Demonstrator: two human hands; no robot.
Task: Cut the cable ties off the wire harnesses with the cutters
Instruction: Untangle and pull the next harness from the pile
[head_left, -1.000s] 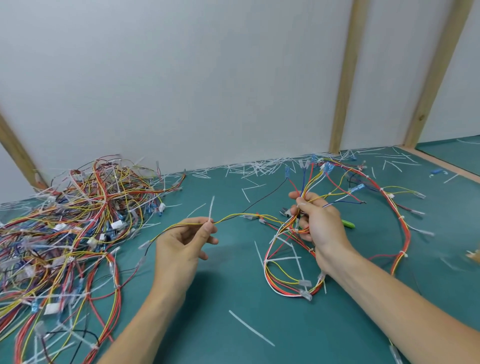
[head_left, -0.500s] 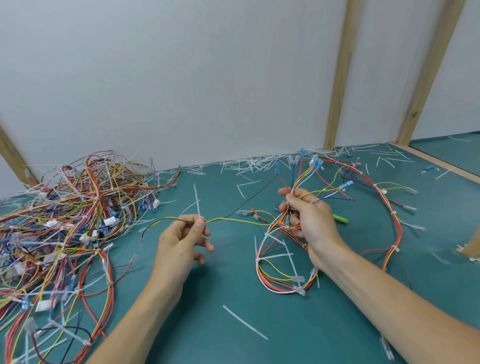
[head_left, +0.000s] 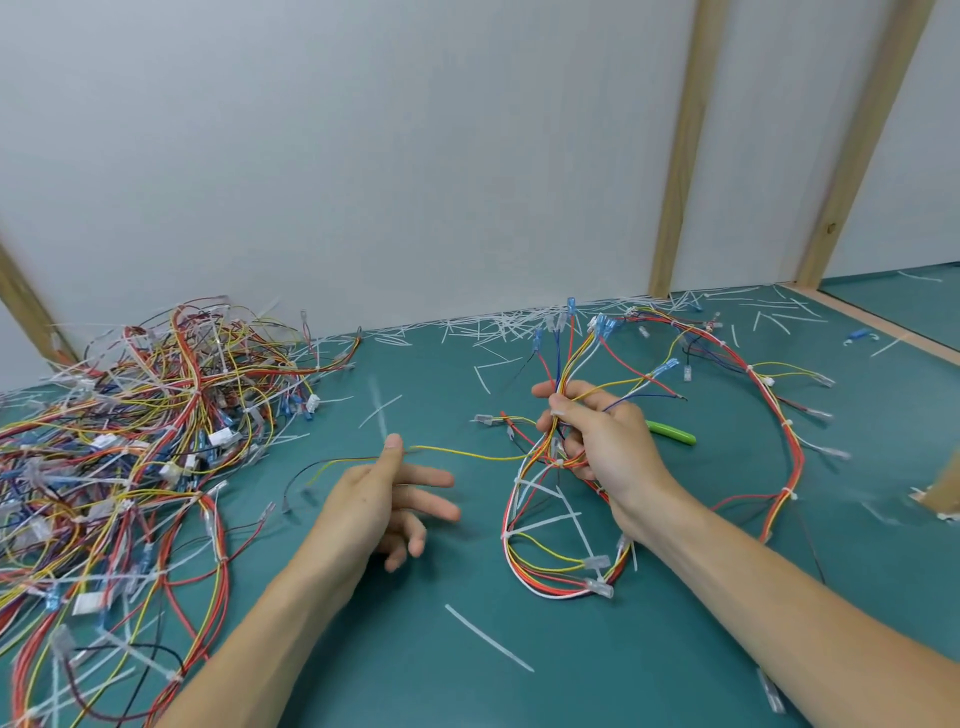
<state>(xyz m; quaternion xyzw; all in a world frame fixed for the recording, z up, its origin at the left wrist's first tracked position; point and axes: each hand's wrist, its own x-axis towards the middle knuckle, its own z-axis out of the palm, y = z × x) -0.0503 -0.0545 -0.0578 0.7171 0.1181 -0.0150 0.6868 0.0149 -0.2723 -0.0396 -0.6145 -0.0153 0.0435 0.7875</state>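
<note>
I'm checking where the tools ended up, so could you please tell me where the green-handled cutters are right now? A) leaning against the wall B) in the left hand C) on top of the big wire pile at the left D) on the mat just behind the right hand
D: the cutters lie on the mat, their green handle poking out just past the right hand, which grips the harness.

teal mat (head_left: 597, 675), green cutters (head_left: 672, 432), white cable ties (head_left: 488, 637), red-yellow harness (head_left: 561, 571)
</note>
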